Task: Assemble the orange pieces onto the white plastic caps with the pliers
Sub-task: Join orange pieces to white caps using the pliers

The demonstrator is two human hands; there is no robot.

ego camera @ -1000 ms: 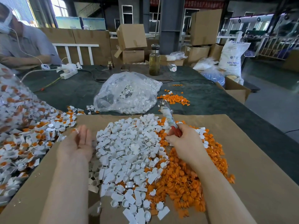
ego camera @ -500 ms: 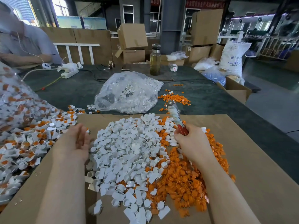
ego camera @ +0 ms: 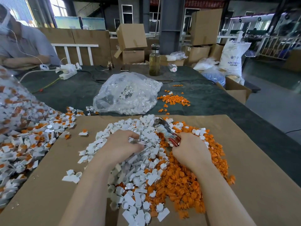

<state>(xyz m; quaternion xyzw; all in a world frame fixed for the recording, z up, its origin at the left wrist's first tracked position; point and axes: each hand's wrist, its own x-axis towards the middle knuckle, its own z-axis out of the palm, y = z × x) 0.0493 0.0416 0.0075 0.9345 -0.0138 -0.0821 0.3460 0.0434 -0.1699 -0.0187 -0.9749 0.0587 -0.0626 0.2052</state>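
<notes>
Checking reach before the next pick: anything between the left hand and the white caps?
Nothing visible. The left hand is already down on the white caps with its fingers curled into the pile. The right hand holds the pliers beside it, over the orange pieces, not across the left hand's path.

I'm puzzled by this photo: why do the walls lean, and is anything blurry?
Head view: wide-angle lens bends the edges, so the pillars and boxes lean. Daylight from the windows is bright. The pliers in the right hand look smeared, and the far background is soft.
</notes>
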